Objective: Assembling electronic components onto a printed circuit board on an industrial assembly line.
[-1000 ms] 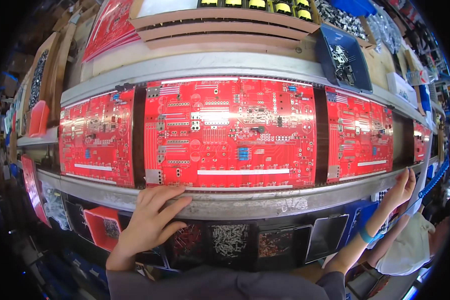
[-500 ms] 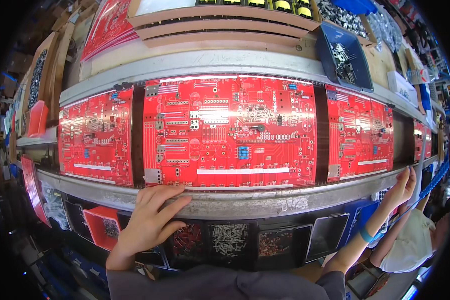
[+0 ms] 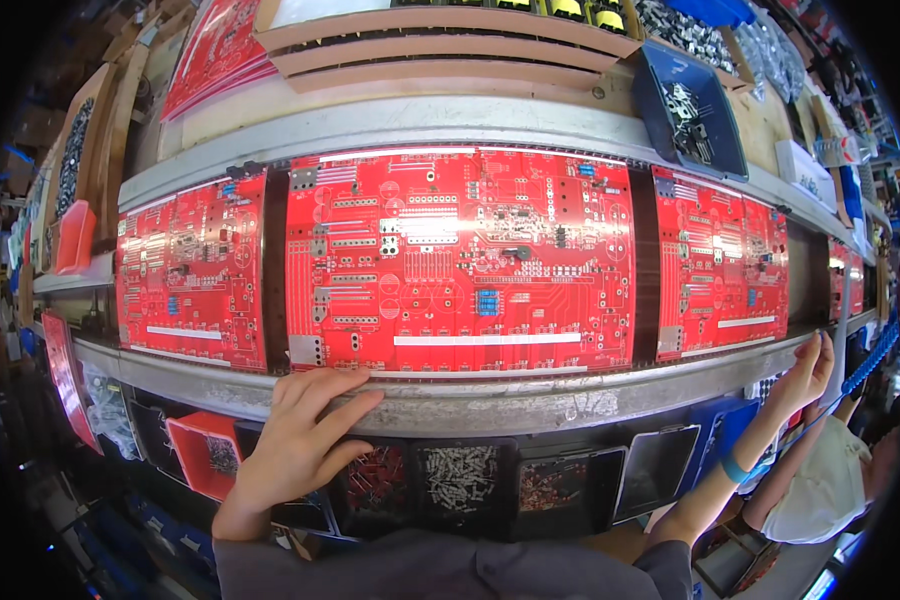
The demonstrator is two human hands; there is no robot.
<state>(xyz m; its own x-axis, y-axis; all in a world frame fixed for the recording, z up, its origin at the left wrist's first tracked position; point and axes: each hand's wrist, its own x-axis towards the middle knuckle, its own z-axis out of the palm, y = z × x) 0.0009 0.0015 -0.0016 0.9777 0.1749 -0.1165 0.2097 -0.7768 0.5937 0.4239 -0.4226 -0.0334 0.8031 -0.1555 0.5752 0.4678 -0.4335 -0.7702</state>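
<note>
In the head view, your left hand [image 3: 305, 430] lies over the front metal rail [image 3: 530, 405], its fingers loosely spread and the thumb apart, with the fingertips at the lower left edge of the middle red circuit board [image 3: 450, 285]. That board lies flat between the two rails in front of you, carrying a block of blue components [image 3: 487, 303] and a dark component [image 3: 517, 253] just above it. Your right hand [image 3: 803, 378] is out at the right end of the front rail, fingertips drawn together; you cannot tell here whether they pinch anything. A teal band [image 3: 733, 470] circles that wrist. A left red board [image 3: 192, 275] and a right red board [image 3: 722, 270] flank the middle one, each across a dark gap. Below the front rail sit small red parts [image 3: 378, 480], pale parts [image 3: 460, 480] and copper-coloured parts [image 3: 552, 485] in black bins. Beyond the far rail stands a dark blue bin [image 3: 658, 110] of metal-and-black parts [image 3: 685, 110]. A co-worker in a white top [image 3: 820, 490] is at your right.
</note>
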